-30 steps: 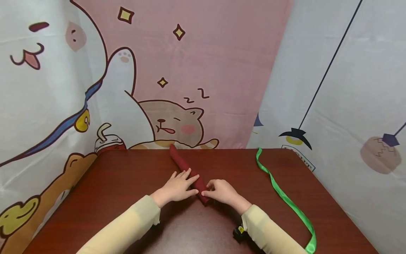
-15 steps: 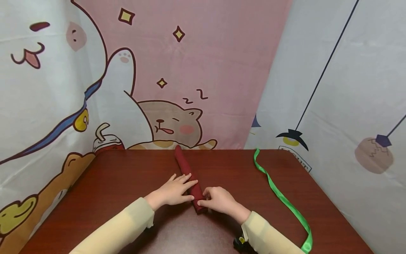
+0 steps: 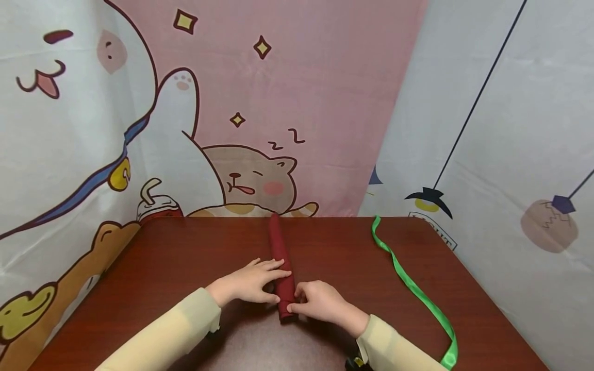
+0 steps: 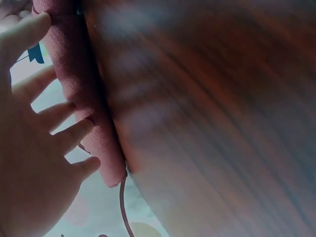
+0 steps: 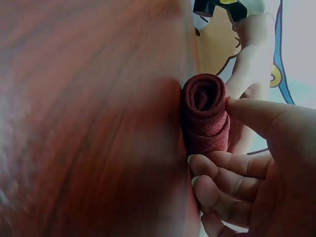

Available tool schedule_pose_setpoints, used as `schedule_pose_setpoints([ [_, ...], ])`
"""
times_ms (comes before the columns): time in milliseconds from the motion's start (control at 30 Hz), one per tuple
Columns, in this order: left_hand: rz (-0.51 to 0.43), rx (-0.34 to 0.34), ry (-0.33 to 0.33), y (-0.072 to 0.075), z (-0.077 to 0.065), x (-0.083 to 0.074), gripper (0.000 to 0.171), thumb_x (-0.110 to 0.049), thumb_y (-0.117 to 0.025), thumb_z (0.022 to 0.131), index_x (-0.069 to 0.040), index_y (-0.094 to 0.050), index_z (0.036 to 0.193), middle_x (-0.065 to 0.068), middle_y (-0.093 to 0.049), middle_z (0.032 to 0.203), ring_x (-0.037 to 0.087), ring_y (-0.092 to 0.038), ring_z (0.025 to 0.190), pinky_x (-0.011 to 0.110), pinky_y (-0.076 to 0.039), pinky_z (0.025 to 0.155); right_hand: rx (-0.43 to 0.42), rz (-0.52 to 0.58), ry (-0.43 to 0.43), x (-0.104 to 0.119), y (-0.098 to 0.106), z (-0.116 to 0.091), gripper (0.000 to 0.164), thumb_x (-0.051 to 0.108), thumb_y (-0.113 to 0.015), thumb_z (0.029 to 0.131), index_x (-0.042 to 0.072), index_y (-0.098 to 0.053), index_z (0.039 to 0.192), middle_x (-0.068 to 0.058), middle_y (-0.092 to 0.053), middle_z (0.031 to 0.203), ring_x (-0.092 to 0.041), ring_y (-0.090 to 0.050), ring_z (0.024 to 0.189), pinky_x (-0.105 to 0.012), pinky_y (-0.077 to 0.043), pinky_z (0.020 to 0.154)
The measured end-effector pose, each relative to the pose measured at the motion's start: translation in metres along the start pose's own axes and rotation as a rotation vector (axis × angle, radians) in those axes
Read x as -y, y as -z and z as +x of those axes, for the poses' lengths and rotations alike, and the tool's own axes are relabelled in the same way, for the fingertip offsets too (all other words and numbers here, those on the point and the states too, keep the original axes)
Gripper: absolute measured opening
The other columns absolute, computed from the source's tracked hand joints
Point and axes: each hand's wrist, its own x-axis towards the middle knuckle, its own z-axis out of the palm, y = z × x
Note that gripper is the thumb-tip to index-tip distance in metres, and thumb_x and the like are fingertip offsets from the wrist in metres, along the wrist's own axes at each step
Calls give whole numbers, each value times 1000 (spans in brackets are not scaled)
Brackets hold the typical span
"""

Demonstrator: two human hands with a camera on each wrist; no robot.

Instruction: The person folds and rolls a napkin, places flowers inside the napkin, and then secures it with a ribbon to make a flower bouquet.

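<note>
A dark red cloth (image 3: 280,245), rolled into a long tube, lies on the table and points away from me. Its spiral near end shows in the right wrist view, where a fold runs round the roll (image 5: 206,140). My left hand (image 3: 248,282) lies across the roll's left side with fingers spread and fairly straight, the tips touching it. At the near end my right hand (image 3: 323,303) pinches the cloth, thumb on top and curled fingers along its right side. In the left wrist view the far part of the roll (image 4: 81,74) tapers slightly.
A green ribbon (image 3: 417,293) stretches along the right side of the brown wooden table (image 3: 185,252). Behind the table's far edge hangs a printed cartoon curtain (image 3: 325,103). A black wrist device (image 3: 355,363) sits under the right sleeve.
The cloth roll has swung from a slant to nearly straight, its near end coming left and toward me, its far end going right. Both hands moved with it, nearer to me.
</note>
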Motion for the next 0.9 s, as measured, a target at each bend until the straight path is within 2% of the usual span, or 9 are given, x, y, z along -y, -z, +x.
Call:
schedule_pose_setpoints([
  [167,-12,0,-44,3,-5,-4,64,-42,-67,86,-21,-49,143,12,-34,153,30,-30,140,63,-19,107,18,-12,25,3,0,-3,29,42,-73,82,14,-65,84,16,-54,66,1,-49,59,-22,-43,55],
  [433,9,16,-52,0,-8,-8,64,-42,-67,87,-22,-47,145,10,-32,154,29,-28,141,61,-18,108,23,-31,45,8,1,-11,28,42,-73,81,15,-64,85,17,-54,66,2,-49,59,-22,-42,55],
  [900,32,27,-94,-4,-19,-19,65,-43,-66,87,-23,-46,145,11,-33,154,29,-29,141,60,-22,108,86,-45,69,14,0,-20,26,44,-73,81,20,-63,78,19,-49,59,3,-45,53,-19,-37,49],
])
